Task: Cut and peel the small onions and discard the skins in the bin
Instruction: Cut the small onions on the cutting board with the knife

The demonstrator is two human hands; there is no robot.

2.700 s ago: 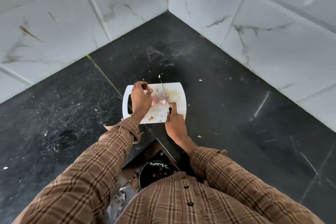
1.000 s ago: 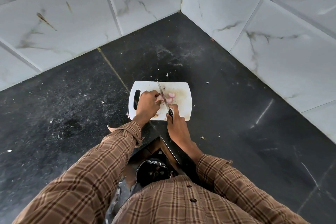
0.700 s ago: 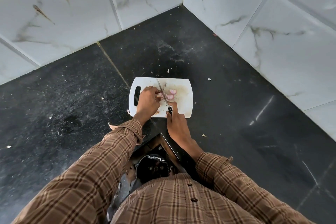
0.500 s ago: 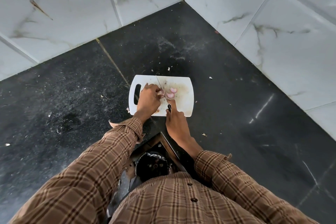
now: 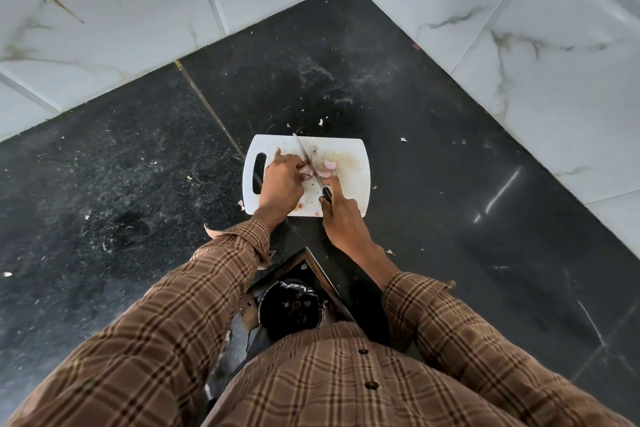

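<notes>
Your cutting board (image 5: 349, 184) lies on the worktop (image 5: 450, 218) in the corner, onion pieces (image 5: 329, 166) on it, the bin (image 5: 291, 308) below, nearer your body.

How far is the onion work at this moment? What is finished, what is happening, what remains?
Done: two pink peeled pieces lie on the cutting board. In hand: the left hand steadies an onion while the right hand holds the knife across it. Left: scraps of skin lie on the counter, not in the bin below.
</notes>
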